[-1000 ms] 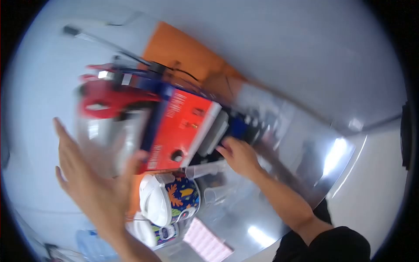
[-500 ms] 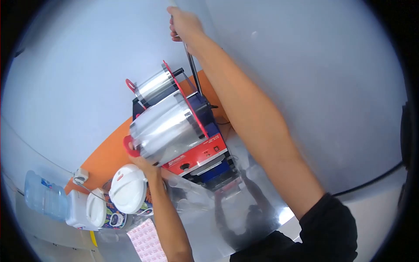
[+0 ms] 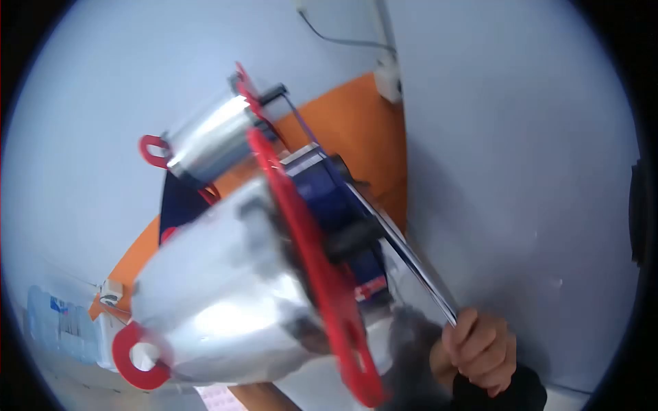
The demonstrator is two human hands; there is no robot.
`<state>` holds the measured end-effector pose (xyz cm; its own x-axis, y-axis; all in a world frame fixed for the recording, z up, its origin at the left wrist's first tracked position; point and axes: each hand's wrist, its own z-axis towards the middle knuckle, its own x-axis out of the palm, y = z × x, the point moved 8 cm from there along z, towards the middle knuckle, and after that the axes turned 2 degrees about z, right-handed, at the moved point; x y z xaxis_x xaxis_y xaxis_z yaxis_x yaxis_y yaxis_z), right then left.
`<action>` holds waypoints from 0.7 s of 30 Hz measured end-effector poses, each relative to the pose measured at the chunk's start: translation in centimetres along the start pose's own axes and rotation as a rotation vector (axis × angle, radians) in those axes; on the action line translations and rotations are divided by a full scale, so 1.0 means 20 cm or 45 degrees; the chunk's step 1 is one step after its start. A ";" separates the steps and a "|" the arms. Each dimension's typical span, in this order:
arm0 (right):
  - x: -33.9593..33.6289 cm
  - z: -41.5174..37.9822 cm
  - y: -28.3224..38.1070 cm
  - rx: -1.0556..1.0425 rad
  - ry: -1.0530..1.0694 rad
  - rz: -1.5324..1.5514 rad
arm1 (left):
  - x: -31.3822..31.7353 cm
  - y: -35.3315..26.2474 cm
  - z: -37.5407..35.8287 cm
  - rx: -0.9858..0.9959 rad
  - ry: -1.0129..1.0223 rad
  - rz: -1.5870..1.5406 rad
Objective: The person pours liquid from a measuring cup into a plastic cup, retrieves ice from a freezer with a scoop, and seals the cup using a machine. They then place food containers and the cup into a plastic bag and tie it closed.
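Note:
A cup sealing machine (image 3: 322, 195) with a blue body fills the middle of the view, blurred by motion. My right hand (image 3: 480, 351) is closed round the end of its long metal lever (image 3: 418, 264), which slants down to the right. Large and close in front is a roll of clear film (image 3: 226, 308) between red end discs (image 3: 301, 240). Farther back sits a second film roll (image 3: 212, 133). My left forearm (image 3: 260, 396) shows at the bottom edge, below the front roll. That roll hides my left hand, so its fingers cannot be seen.
An orange panel (image 3: 373, 144) stands behind the machine against pale walls. A white socket box (image 3: 388, 79) with a cable is at upper right. Farther left are a water bottle (image 3: 62, 325) and another white box (image 3: 112, 290). A pink printed sheet (image 3: 219, 397) shows at the bottom.
My right hand has pulled the lever from high up down to the lower right. The machine appears larger and nearer. My left hand has gone out of sight behind the front roll.

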<state>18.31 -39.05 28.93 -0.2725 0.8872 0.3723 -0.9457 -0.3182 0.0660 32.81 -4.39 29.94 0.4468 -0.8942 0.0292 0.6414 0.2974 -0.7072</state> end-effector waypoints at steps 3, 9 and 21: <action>0.03 0.08 0.00 0.101 0.203 -0.011 | -0.01 -0.02 0.01 -0.025 -0.012 0.006; 0.02 0.07 -0.03 -0.184 0.354 0.156 | 0.07 0.02 0.03 -0.035 0.011 0.011; -0.05 0.00 -0.11 -0.149 0.352 0.162 | 0.10 0.01 0.03 -0.039 0.029 -0.001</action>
<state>20.76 -39.31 28.42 -0.4127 0.9049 0.1040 -0.9104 -0.4063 -0.0778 34.19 -5.92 30.25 0.4318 -0.9018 0.0140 0.6222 0.2866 -0.7285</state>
